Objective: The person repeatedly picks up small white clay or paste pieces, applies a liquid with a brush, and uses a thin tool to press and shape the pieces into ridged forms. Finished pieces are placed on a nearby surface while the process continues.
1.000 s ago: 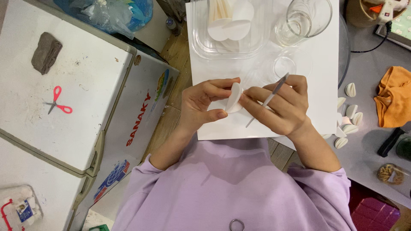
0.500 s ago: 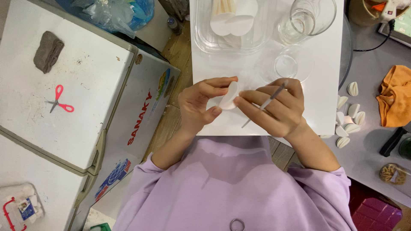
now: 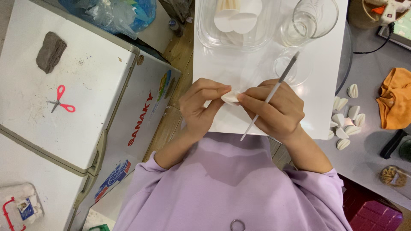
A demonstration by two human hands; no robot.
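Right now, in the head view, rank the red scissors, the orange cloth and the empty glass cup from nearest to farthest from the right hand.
1. Glass cup, just above the right hand.
2. Orange cloth, out to its right.
3. Red scissors, far left on the white chest.

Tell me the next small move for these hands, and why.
Probably press the fold shut along its edge: both hands, left hand and right hand, pinch the small white piece between fingertips, while the thin stick lies unused in the right hand.
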